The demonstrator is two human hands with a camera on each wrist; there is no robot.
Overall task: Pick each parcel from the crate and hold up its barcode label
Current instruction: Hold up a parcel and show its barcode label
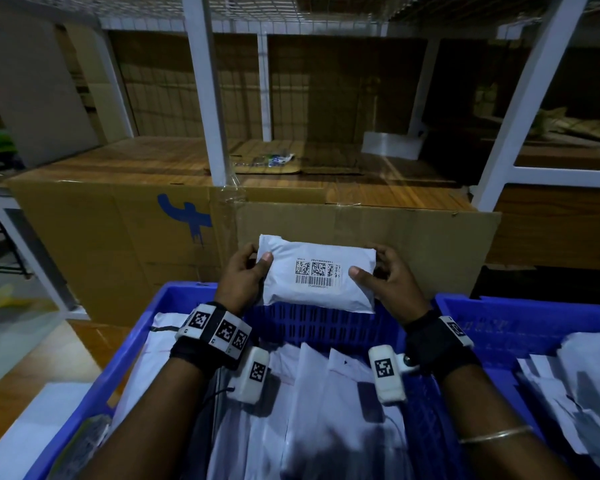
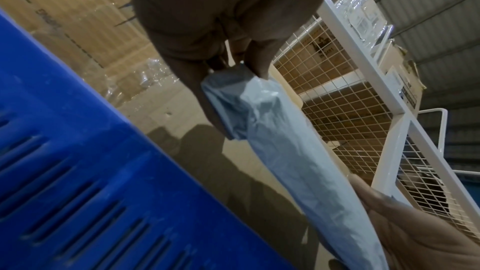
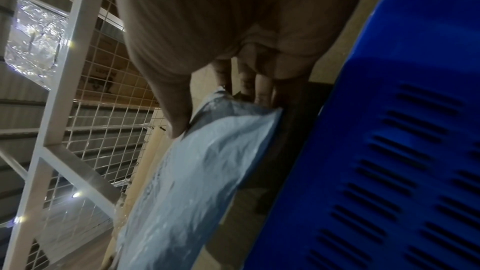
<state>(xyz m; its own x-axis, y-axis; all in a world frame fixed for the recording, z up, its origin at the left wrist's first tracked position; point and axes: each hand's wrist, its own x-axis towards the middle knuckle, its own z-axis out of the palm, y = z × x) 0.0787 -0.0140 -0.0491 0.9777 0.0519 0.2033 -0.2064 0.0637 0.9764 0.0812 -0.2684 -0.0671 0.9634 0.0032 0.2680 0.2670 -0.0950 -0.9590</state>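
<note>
The left hand point(image 1: 242, 277) pinches the left end of a white, soft, crinkled parcel point(image 1: 317, 277), thumb on its front, fingers behind. Its label point(image 1: 317, 274) of square codes and a barcode faces the head camera, printed upside down. The long axis runs left to right, held level above the far wall of the blue crate point(image 1: 323, 323). The right hand point(image 1: 388, 277) pinches the right end likewise

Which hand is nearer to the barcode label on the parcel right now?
Right. The right hand's thumb tip lies just beside the label; the left hand pinches the parcel's far left end.
</note>
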